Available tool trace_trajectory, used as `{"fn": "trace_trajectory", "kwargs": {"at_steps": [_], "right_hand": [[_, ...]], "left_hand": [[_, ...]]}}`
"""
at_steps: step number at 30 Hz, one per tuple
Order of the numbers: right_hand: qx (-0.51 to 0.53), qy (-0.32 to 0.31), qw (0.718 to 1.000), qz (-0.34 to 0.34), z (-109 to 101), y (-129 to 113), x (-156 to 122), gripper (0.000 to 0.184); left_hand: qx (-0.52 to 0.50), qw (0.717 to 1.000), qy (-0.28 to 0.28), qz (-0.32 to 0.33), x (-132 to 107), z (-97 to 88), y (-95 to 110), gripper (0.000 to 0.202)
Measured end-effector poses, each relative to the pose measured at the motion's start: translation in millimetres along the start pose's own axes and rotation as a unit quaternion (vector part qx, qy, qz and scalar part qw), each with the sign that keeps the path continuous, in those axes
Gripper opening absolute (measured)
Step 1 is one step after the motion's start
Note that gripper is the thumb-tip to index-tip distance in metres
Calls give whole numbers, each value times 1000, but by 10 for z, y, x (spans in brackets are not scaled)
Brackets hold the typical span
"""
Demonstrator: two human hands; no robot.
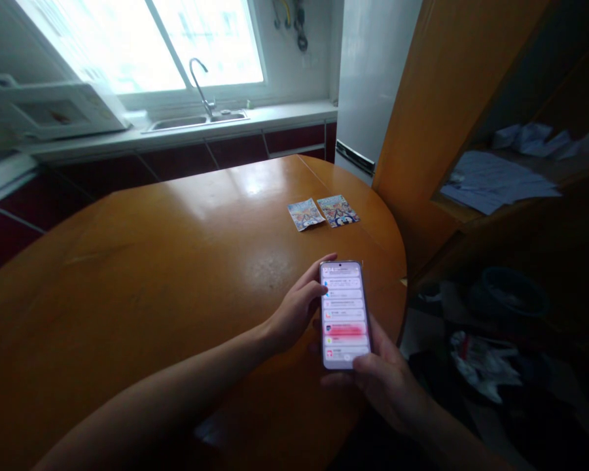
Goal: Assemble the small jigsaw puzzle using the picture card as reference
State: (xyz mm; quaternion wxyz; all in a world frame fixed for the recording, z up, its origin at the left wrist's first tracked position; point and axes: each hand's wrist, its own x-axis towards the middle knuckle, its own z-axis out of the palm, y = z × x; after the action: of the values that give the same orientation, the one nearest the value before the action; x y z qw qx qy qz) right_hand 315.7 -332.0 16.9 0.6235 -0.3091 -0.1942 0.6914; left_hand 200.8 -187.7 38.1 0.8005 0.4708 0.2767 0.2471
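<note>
A smartphone [344,315] with a lit screen full of notification boxes is held upright over the table's right side. My left hand [298,307] grips its upper left edge, the thumb lying on the frame and other fingers partly behind it. Around the lower right corner closes my right hand [385,373], its thumb at the bottom of the screen and its fingers under the phone. Beyond the phone, two colourful printed cards lie side by side: a slightly curled left card [305,214] and a flatter right card [338,210].
The wooden table [191,261] has a rounded right edge. Behind it run a counter with a sink [181,123], a faucet [200,85] and a microwave [53,111]. A refrigerator [377,78] stands at the back right. Papers [495,180] fill a shelf at right; a basin [510,291] sits below.
</note>
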Motion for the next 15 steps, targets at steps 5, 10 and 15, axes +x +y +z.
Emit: {"fn": "trace_trajectory", "kwargs": {"at_steps": [5, 10, 15], "right_hand": [[-3, -2, 1000, -5, 4, -10, 18, 83], [-26, 8, 1000, -9, 6, 0, 21, 82], [-54, 15, 998, -22, -22, 52, 24, 79]], "left_hand": [[-2, 1000, 0, -6, 5, -11, -5, 69], [4, 1000, -3, -11, -11, 17, 25, 66], [-15, 1000, -9, 2, 0, 5, 0, 64]]}}
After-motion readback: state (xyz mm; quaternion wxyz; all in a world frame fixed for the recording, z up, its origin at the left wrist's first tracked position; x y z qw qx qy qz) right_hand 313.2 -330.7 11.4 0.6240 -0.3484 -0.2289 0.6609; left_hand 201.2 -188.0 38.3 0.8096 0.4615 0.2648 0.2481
